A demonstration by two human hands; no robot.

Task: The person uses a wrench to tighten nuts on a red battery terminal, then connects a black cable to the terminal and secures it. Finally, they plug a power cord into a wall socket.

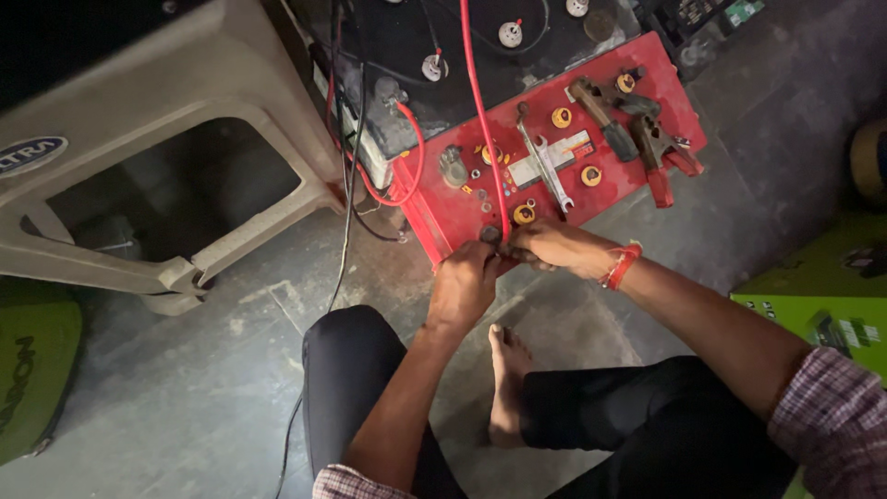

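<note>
Red cable (480,111) perhaps between both hands (508,263)

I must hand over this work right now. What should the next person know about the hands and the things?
Left hand and right hand: both meet at the near edge of the red battery, closed around the lower end of the red cable; what the fingers pinch is hidden.
On the battery top: a spanner and pliers, untouched.
Whether the cable end is fastened cannot be told.

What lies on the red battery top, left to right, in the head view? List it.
Grey terminal clamp → red cable → spanner → yellow vent cap → red-handled pliers.
</note>
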